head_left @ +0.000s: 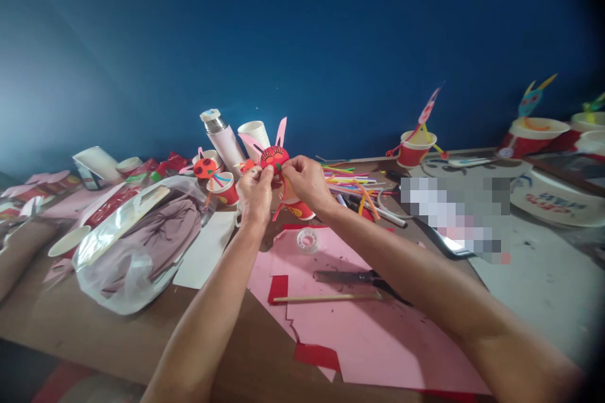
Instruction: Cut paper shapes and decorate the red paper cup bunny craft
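Both hands meet at a red paper face (pixel 275 156) with pink rabbit ears and drawn lashes. My left hand (pixel 255 194) pinches its lower left edge between thumb and fingers. Against the lower right edge, my right hand (pixel 307 181) has its fingers closed, by a small green piece. Directly below the face stands a red paper cup (pixel 300 209), partly hidden by my hands. Pink paper (pixel 373 334) lies beneath my forearms, bearing a roll of clear tape (pixel 307 239), dark scissors (pixel 347 277) and a thin wooden stick (pixel 326 298).
Colourful pipe cleaners (pixel 352 184) lie behind my right hand. A thermos (pixel 223 135) and stacked paper cups (pixel 254 133) stand at the back. Left is a clear plastic bag (pixel 127 283); right, a phone (pixel 454 242). Finished-looking cup figures (pixel 416 150) line the wall. Another person's arm (pixel 23 252) reaches in left.
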Demonstrator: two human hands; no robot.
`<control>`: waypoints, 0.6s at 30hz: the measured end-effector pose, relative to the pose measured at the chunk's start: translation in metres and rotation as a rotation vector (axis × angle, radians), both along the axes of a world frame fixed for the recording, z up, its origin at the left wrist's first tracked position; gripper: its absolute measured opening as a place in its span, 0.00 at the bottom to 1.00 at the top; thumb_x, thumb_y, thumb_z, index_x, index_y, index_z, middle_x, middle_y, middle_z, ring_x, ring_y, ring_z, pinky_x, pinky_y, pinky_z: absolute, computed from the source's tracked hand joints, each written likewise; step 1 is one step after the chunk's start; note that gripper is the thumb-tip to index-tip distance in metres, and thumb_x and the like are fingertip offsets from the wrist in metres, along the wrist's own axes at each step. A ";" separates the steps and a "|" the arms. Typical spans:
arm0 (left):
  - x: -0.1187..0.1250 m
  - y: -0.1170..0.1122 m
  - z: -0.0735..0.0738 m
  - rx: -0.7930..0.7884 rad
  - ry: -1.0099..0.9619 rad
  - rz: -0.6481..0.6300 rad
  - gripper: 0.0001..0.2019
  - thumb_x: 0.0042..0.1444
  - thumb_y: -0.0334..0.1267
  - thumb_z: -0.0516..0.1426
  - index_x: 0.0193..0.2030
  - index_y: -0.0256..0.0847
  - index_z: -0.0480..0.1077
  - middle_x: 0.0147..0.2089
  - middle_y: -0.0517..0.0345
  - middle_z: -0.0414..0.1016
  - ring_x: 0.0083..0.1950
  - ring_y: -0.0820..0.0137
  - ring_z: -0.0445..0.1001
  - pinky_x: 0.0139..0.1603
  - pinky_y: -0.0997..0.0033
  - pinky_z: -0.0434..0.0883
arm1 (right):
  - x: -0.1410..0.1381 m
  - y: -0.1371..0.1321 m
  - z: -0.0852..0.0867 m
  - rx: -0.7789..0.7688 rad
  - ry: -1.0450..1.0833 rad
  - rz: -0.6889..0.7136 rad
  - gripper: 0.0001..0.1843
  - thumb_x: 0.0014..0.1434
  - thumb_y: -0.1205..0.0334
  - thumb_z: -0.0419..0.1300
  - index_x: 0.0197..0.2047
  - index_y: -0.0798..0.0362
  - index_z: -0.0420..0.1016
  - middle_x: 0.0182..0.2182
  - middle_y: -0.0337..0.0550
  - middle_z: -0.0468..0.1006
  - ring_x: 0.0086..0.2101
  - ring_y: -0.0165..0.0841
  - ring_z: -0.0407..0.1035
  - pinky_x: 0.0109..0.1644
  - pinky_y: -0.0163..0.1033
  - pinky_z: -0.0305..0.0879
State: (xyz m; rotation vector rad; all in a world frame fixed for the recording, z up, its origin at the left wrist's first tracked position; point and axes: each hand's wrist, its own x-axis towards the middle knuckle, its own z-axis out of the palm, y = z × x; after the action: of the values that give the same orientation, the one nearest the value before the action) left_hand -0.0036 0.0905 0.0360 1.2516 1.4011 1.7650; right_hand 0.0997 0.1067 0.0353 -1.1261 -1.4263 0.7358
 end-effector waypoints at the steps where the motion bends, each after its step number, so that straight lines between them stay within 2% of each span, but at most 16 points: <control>1: 0.001 0.000 0.000 0.012 -0.015 -0.015 0.10 0.46 0.41 0.58 0.22 0.38 0.64 0.19 0.64 0.68 0.22 0.75 0.68 0.25 0.77 0.67 | 0.000 0.000 0.000 -0.003 0.000 -0.006 0.09 0.50 0.62 0.52 0.26 0.54 0.72 0.25 0.38 0.75 0.28 0.30 0.67 0.31 0.33 0.60; 7: 0.006 -0.002 0.002 0.024 -0.155 -0.096 0.07 0.44 0.38 0.59 0.25 0.37 0.68 0.21 0.62 0.70 0.22 0.74 0.70 0.24 0.76 0.68 | -0.001 0.000 -0.001 -0.005 0.008 -0.013 0.08 0.49 0.63 0.52 0.25 0.54 0.71 0.23 0.38 0.75 0.26 0.29 0.67 0.30 0.34 0.60; 13: 0.006 -0.001 0.002 0.031 -0.127 -0.054 0.08 0.41 0.37 0.61 0.28 0.35 0.71 0.22 0.61 0.72 0.23 0.74 0.71 0.28 0.73 0.71 | -0.001 -0.001 0.000 0.000 0.031 -0.002 0.08 0.49 0.63 0.52 0.24 0.54 0.71 0.23 0.38 0.74 0.25 0.30 0.67 0.29 0.34 0.59; 18: 0.004 0.003 -0.003 0.059 -0.142 -0.077 0.10 0.41 0.37 0.62 0.31 0.35 0.72 0.24 0.60 0.73 0.23 0.74 0.71 0.27 0.72 0.72 | -0.002 -0.001 -0.001 0.003 0.043 -0.001 0.08 0.49 0.64 0.53 0.24 0.54 0.71 0.22 0.38 0.74 0.25 0.30 0.66 0.28 0.34 0.58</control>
State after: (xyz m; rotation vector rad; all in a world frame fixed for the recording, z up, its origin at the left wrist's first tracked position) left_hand 0.0002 0.0936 0.0330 1.1699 1.2144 1.8164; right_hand 0.0982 0.1054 0.0345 -1.1020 -1.3905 0.7523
